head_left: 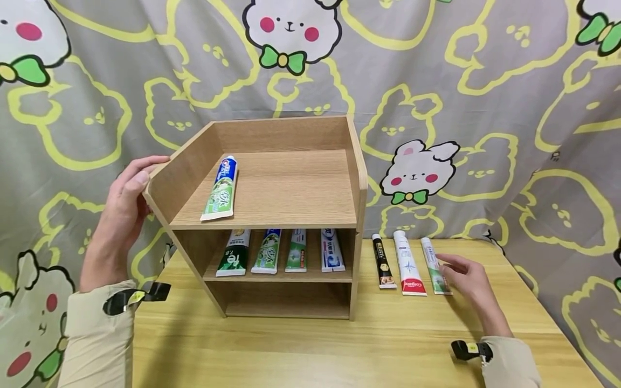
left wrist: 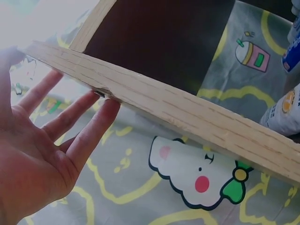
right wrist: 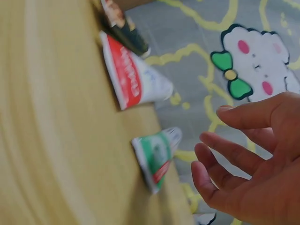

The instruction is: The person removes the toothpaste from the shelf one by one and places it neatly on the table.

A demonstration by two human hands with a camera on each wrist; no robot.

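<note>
At the wooden shelf unit (head_left: 296,186), my left hand (head_left: 127,194) touches the left panel (head_left: 183,175), fingers extended; my right hand (head_left: 468,277), loosely spread, empty, is just beside the green-and-white toothpaste tube (head_left: 435,268) on the tabletop (head_left: 398,350), a gap from the Colgate tube (head_left: 408,264).

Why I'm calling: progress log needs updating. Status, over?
Left hand touching side of light-brown wooden shelf; right hand open. Beside it, green-and-white toothpaste tube, ungripped, on yellowish wooden table. Nothing visible between.
</note>
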